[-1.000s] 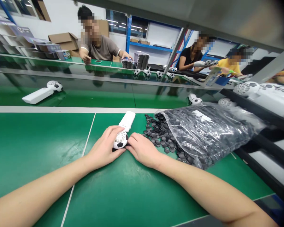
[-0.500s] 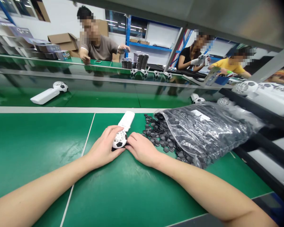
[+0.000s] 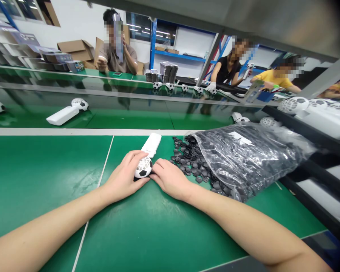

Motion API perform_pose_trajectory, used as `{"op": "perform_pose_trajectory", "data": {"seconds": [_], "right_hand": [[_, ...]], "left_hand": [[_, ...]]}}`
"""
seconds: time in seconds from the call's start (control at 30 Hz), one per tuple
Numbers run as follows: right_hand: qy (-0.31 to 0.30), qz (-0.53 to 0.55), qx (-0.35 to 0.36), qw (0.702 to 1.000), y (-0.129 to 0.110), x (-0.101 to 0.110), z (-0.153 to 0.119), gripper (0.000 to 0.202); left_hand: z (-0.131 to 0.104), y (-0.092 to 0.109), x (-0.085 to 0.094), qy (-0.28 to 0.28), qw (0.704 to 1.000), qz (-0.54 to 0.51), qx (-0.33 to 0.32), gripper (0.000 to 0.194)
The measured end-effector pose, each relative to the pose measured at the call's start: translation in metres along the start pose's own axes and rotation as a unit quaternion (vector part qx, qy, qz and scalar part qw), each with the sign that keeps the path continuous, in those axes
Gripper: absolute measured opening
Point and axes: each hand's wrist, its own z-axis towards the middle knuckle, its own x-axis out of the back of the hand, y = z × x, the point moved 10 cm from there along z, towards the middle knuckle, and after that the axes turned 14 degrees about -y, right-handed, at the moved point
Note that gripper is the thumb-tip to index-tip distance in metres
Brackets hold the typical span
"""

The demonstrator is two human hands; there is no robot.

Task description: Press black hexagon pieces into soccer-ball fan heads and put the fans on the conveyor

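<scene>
Green tabletop supports a white soccer-ball-headed device, which the left hand grasps around the ball, seemingly to steady it. Whether the right hand beside it pinches anything is hidden; black pentagonal pieces lie near, apparently for easy reach.

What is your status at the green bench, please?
Left grip around ball end of white device. Right grip at the ball's right side, anything pinched unclear. Black pieces and plastic bag farther right, nothing visibly blocking.
</scene>
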Motion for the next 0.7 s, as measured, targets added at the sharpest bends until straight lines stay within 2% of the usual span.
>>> {"op": "perform_pose_trajectory", "data": {"seconds": [0.7], "right_hand": [[0.000, 0.004, -0.002, 1.000, -0.0002, -0.0013, -0.0001, 0.017]], "left_hand": [[-0.0007, 0.0007, 0.0008, 0.004, 1.000, -0.007, -0.003, 0.056]]}}
